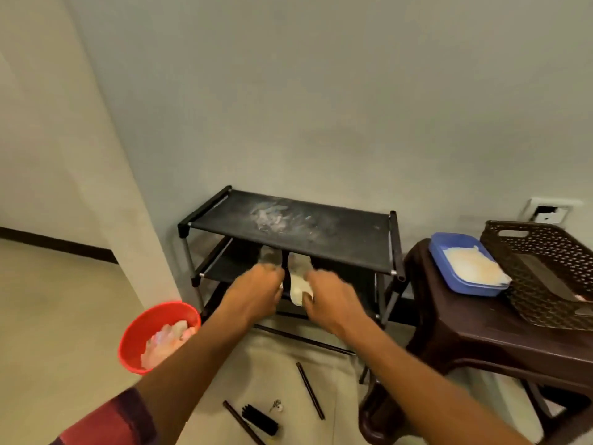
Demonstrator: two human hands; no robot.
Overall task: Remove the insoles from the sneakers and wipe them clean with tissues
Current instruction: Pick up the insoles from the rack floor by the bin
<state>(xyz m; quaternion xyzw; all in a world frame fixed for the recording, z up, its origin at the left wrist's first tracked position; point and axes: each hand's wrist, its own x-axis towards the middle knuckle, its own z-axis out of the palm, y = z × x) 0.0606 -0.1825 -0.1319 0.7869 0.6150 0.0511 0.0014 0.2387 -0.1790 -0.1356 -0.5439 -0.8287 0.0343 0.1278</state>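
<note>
With the left hand (256,290) curled over the left sneaker (270,255), grip hidden behind the knuckles, and the right hand (327,298) clamped on the heel of the right sneaker (298,274), draw both out level, heels first, clear of the shoe rack (346,236) frame. Look for pale uppers smudged grey toward the toes, side by side on the lower shelf; too blurred to tell whether insoles sit inside.

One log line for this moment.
step: taking sneakers | left hand: grips grey sneaker | right hand: grips white sneaker | where: shoe rack lower shelf | insoles: cannot tell
</note>
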